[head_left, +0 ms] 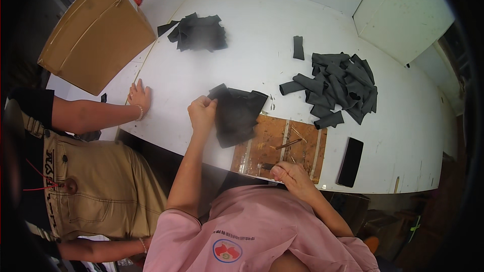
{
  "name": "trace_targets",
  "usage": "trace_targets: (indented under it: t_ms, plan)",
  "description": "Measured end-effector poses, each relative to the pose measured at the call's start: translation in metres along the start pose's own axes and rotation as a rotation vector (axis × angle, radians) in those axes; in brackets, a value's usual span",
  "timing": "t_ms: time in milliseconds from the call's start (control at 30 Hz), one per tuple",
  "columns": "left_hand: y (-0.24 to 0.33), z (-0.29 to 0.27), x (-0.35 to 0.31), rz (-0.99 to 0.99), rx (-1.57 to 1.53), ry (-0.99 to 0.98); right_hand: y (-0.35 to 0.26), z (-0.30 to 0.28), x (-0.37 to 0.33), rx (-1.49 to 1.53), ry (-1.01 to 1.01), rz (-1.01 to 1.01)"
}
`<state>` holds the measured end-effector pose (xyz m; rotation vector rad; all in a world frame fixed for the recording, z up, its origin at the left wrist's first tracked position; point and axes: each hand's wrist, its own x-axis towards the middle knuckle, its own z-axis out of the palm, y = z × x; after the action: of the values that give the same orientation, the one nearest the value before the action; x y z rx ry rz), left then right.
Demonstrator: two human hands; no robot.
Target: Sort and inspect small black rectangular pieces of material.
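Observation:
My left hand [202, 114] is closed, thumb and fingers pinching the left edge of a dark grey fabric piece [234, 118]. That fabric lies in a loose, layered stack on the white table, its lower right part reaching the brown board [302, 146]. Over the board's front edge, my right hand [293, 176] is curled shut. A short dark end [267, 166] sticks out to the left of its fingers; I cannot make out what it belongs to. A thin brown stick [288, 144] rests on the board.
Grey fabric tubes [343, 83] lie heaped at the right, one tube [298, 48] apart. Another dark fabric pile [199, 32] sits farther back. A black phone [350, 162] lies right of the board. At left stand a cardboard box [101, 35] and a person whose hand [139, 95] touches the table.

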<state>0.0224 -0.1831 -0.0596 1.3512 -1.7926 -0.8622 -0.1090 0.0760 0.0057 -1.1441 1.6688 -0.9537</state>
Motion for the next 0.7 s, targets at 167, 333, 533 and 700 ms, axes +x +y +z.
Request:
trace_targets:
  t_ms: [167, 333, 533, 700]
  plan:
    - [-0.002, 0.001, -0.001, -0.071, -0.102, -0.001, 0.000, 0.000, -0.003, -0.018, -0.009, 0.013]
    - [0.007, 0.003, -0.007, -0.112, -0.096, 0.003, 0.003, 0.006, -0.003, -0.037, 0.004, -0.001]
    - [0.003, -0.003, -0.015, 0.225, 0.531, 0.121, 0.002, 0.010, -0.002, -0.038, -0.046, -0.031]
    - [0.036, -0.026, -0.039, -0.086, -0.346, 0.068, 0.001, 0.013, -0.004, 0.011, -0.031, -0.016]
